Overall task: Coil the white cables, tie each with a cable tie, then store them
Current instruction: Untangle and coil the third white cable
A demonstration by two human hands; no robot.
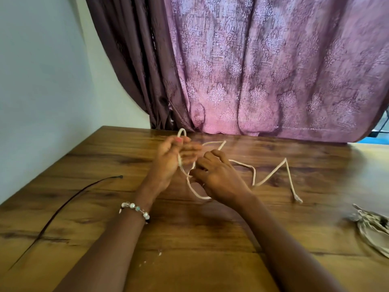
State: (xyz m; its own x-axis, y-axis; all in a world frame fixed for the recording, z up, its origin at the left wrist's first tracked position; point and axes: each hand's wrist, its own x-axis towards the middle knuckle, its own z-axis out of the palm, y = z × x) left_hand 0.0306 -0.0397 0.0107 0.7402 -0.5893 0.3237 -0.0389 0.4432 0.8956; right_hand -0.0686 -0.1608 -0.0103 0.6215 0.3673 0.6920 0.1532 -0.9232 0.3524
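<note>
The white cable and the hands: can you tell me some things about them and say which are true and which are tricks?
1. Both hands hold the white cable. True: the left hand and right hand each grip it.
2. The cable is fully coiled. False: much of it lies zigzagged on the table.
3. The black cable tie is around the cable. False: it lies apart, left of the arms.
4. A bracelet is on the left wrist. True.
5. The curtain is green. False: it is purple.

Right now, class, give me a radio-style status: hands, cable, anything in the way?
Left hand and right hand both gripping white cable. Cable partly looped, tail loose on table. Black cable tie lying left, untouched. Nothing obstructing.
</note>
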